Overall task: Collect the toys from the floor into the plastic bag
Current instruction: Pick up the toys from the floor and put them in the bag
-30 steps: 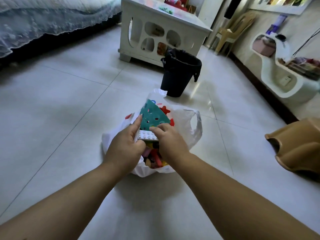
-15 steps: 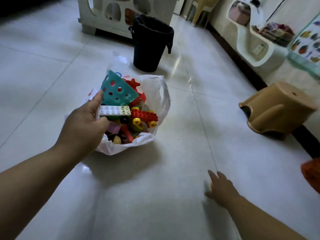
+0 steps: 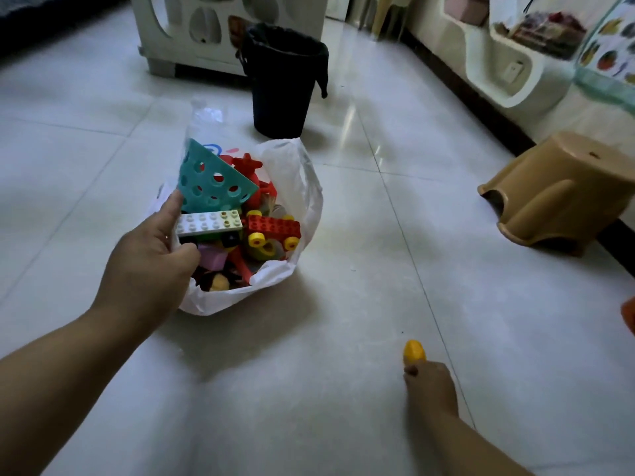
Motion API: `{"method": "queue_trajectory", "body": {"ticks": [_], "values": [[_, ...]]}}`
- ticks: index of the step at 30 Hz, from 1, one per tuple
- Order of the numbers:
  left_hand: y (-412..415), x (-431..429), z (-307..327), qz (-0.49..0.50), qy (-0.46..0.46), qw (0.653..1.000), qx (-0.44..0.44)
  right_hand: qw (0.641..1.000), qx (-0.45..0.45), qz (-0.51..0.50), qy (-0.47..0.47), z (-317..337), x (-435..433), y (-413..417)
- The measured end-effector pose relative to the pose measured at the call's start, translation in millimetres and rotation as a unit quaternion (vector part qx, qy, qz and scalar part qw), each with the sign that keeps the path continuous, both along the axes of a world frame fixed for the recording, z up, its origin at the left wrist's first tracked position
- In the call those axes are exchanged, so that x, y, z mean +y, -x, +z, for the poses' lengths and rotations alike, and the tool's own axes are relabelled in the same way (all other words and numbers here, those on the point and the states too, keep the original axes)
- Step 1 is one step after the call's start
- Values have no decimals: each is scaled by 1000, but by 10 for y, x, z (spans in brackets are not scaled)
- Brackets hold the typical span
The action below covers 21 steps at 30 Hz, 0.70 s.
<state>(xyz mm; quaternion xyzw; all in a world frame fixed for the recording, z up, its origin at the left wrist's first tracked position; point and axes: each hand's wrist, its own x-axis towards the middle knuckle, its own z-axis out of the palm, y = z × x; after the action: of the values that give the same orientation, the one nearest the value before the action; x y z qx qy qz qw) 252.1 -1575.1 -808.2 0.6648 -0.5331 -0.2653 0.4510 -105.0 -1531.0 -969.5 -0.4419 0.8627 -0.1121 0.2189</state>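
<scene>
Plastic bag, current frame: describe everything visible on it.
The plastic bag is thin, white, translucent film, crumpled, with red and blue print at the back. It sits on the tiled floor, mouth open upward, filled with toys: teal perforated triangle, white studded brick, red wheeled block. The left hand grips its near-left rim.

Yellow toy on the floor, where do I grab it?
I'd pinch the yellow toy across its narrow sides near the end closest to you, coming from above. It is small, rounded and lies flat on the floor, and the right hand is at that end.
</scene>
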Motion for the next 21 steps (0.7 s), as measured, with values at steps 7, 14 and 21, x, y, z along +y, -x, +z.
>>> {"method": "queue_trajectory", "body": {"ticks": [7, 14, 21], "values": [[51, -100, 144, 26, 1, 998, 63, 948, -109, 201, 220, 877, -229, -1100], [-126, -79, 259, 49, -1, 995, 87, 896, -82, 408, 155, 1699, -1016, -2389], [-191, -35, 306, 34, -10, 991, 131, 856, 18, 516, -28, 1395, -1174, -2704]]}}
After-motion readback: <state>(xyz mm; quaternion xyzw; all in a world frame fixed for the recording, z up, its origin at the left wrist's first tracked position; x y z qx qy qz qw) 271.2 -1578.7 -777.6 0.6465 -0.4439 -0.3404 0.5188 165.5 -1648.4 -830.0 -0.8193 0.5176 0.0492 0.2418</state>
